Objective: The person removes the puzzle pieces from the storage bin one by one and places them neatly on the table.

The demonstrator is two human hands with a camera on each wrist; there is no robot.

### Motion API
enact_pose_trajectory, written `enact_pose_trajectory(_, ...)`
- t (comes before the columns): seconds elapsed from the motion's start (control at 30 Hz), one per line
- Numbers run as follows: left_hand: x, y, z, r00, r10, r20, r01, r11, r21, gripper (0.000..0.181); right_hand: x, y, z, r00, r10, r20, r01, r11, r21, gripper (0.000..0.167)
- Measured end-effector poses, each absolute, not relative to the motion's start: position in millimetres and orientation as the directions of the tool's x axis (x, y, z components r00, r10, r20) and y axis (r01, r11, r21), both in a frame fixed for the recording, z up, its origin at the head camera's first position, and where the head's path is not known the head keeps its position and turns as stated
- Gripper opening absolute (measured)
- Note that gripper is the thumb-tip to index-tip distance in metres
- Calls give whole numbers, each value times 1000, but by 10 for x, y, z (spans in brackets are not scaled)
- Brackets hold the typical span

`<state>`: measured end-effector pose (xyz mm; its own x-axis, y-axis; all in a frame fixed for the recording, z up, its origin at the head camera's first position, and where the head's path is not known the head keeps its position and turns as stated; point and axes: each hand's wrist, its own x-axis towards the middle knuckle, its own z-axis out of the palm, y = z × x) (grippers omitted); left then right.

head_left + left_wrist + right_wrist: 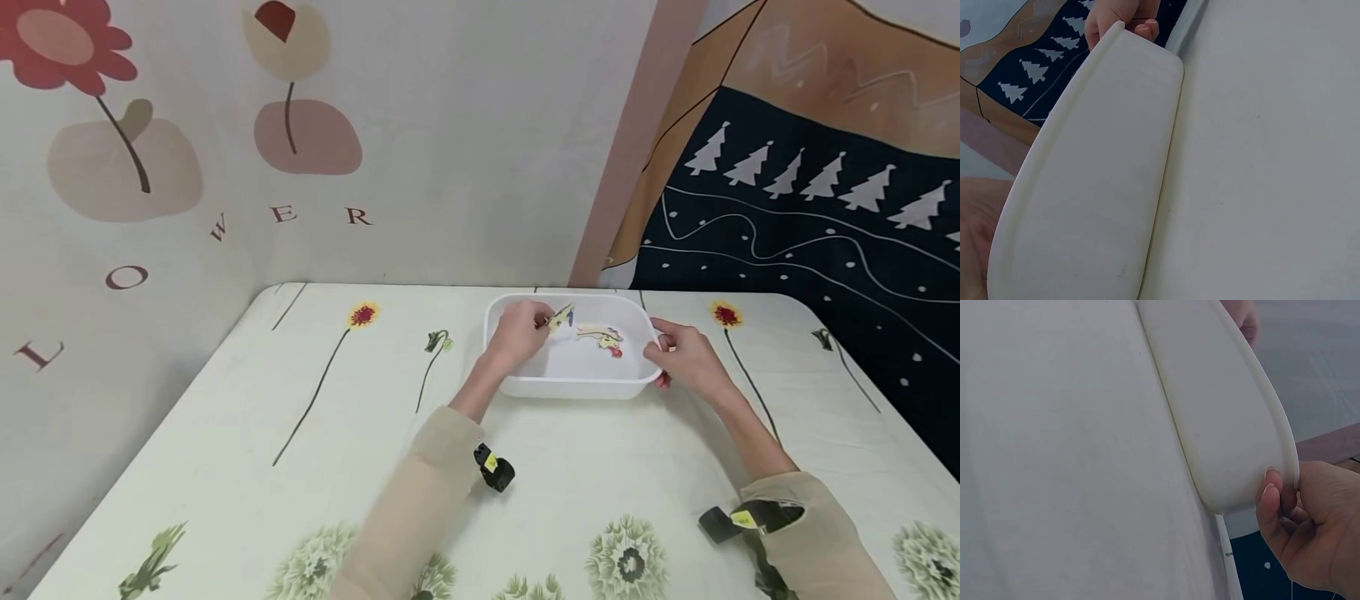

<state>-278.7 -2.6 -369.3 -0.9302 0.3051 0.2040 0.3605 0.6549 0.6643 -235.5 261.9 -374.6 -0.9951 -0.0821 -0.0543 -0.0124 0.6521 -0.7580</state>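
A white rectangular tray stands near the table's far edge. Over its left part, the left hand pinches a small yellow and blue flat piece. Another flat piece, yellowish with a red spot, lies on the tray's floor. The right hand grips the tray's right end by the rim. In the right wrist view the fingers of the right hand curl at the tray's corner. The left wrist view shows the left hand partly, behind the tray wall; its fingertips are hidden there.
A flower-print cloth covers the table. Behind it hangs a pale printed curtain, with a dark tree-patterned cloth at the right. Each forearm wears a black wrist camera, one at the left sleeve and one at the right.
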Motion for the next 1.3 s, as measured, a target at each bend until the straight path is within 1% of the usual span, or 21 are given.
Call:
enact_pose_trajectory(0.37,-2709,-198,-3558,-944,186,272,328,455,828,12,-2352,2621,-3746,-996,-76,-56,-7,654,-757,65)
enact_pose_trajectory(0.5,-2676,-303,-3526,-946,155,284,323,388,863,14,-2347,2620,-3748,-995,-75,-58,-5,655,-755,64)
enact_pose_trajectory(0.7,-2642,-486,-3501,-956,116,269,292,302,907,17,-2345,2616,-3752,-996,-73,-56,-6,658,-753,64)
enact_pose_trajectory(0.8,-2625,-583,-3485,-962,88,259,273,290,917,18,-2347,2618,-3758,-996,-74,-55,-7,657,-754,64)
enact_pose_trajectory(1.3,-2585,-1046,-3489,-981,-3,194,183,318,930,25,-2360,2617,-3773,-996,-74,-44,-15,652,-758,63)
